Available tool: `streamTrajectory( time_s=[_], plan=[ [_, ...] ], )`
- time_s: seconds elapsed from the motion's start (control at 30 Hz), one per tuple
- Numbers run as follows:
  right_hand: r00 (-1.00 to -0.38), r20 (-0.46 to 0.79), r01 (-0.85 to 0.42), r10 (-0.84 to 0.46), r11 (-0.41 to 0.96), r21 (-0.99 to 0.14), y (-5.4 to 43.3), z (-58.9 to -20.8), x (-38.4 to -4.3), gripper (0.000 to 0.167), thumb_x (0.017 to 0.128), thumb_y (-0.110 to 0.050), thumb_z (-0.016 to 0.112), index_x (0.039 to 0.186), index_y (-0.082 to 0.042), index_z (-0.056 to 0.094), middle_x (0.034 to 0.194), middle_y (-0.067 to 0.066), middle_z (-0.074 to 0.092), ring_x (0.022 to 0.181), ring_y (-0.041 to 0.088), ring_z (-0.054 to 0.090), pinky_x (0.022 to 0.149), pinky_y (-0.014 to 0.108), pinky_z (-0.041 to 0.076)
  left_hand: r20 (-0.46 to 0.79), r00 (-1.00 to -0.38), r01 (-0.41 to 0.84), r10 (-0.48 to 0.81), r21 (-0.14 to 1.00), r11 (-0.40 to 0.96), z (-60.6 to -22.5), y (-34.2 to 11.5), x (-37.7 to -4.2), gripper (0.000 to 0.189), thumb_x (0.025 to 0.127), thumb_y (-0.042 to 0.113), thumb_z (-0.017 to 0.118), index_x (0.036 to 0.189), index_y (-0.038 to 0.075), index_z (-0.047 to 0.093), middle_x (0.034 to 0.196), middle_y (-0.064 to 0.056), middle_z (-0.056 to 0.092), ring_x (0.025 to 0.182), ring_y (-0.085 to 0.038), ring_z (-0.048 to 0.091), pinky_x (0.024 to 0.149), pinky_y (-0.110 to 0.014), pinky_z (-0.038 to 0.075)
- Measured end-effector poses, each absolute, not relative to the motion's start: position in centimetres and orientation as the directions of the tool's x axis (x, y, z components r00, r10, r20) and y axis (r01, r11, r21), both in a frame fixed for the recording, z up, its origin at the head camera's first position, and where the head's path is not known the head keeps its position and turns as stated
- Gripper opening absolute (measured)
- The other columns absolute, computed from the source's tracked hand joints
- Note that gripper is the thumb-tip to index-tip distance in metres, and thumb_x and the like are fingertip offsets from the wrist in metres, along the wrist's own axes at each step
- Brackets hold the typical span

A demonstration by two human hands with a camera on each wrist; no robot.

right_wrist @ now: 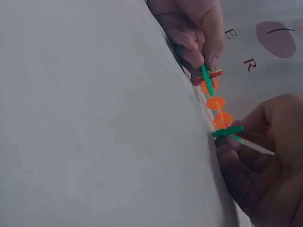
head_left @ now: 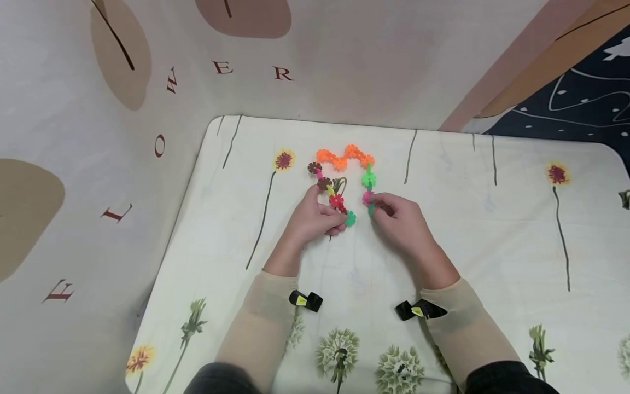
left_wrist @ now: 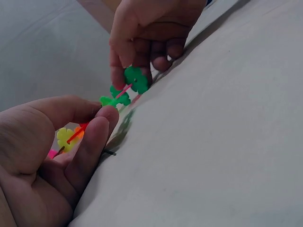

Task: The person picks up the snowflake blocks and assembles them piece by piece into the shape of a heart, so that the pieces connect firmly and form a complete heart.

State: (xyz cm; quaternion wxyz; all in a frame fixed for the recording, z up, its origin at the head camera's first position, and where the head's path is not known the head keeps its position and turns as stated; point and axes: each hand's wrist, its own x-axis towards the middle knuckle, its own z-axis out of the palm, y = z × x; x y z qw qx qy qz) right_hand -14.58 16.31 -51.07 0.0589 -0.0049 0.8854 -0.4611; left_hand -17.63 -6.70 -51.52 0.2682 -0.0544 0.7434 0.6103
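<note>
A chain of flower-shaped interlocking plastic discs (head_left: 339, 163) lies in an open loop on the cloth, with orange pieces along its far side. My left hand (head_left: 312, 220) pinches the chain's left end, by the dark red piece and a green disc (head_left: 350, 219). Above those fingers run red, yellow and brown discs. Opposite, my right hand (head_left: 401, 221) pinches a green disc (left_wrist: 136, 79) at the right end, below a pink disc (head_left: 367, 197) and a light green one (head_left: 368, 179). The two ends stand a short way apart in the head view. Fingers partly hide both end pieces.
The table (head_left: 492, 230) wears a white cloth printed with flowers and stems. A fabric backdrop (head_left: 364, 71) with letters rises behind and to the left. Dark patterned cloth (head_left: 585, 104) shows at the far right. Each wrist carries a small black camera (head_left: 306, 300).
</note>
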Motion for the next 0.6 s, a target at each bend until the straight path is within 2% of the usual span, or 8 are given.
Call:
streamTrajectory(
  time_s=[0.07,0.33,0.5,0.6],
  plan=[
    [-0.992,-0.078,0.009,-0.097,0.567,-0.824,16.1,-51.09,-14.51,0.031,0.098,-0.006,0.061,0.123,-0.013,0.079,0.1,0.002,0.076,0.087,0.019,0.064,0.08,0.036,0.053,-0.47,-0.847,-0.411,0.249,0.876,0.253,-51.45,-6.61,-17.62,0.106,0.091,0.011,0.084,0.168,0.007,0.012,0.088,-0.012,0.079,0.073,-0.029,0.077,0.072,-0.036,0.066],
    [-0.983,0.088,-0.167,-0.163,0.568,-0.806,15.47,-51.72,-14.11,0.025,0.093,0.001,0.077,0.118,-0.005,0.08,0.093,0.006,0.079,0.08,0.018,0.073,0.076,0.036,0.061,-0.471,-0.836,-0.383,0.281,0.868,0.315,-51.26,-6.47,-17.37,0.111,0.093,0.013,0.082,0.17,0.007,0.002,0.087,-0.009,0.079,0.074,-0.027,0.076,0.084,-0.034,0.06],
    [-0.973,0.143,-0.226,-0.182,0.604,-0.764,15.4,-51.61,-14.11,0.023,0.093,0.0,0.08,0.116,-0.006,0.081,0.092,0.005,0.078,0.076,0.017,0.067,0.073,0.035,0.058,-0.459,-0.835,-0.37,0.303,0.877,0.307,-51.23,-6.47,-17.33,0.108,0.093,0.012,0.081,0.169,0.005,0.005,0.088,-0.009,0.079,0.073,-0.027,0.076,0.076,-0.033,0.063],
    [-0.966,0.173,-0.257,-0.192,0.635,-0.729,15.39,-51.45,-14.21,0.022,0.093,-0.002,0.081,0.115,-0.007,0.082,0.088,0.004,0.075,0.074,0.017,0.061,0.069,0.034,0.054,-0.448,-0.84,-0.367,0.306,0.885,0.287,-51.25,-6.55,-17.37,0.1,0.093,0.01,0.081,0.167,0.003,0.013,0.089,-0.01,0.079,0.073,-0.028,0.076,0.072,-0.033,0.064]
  ],
)
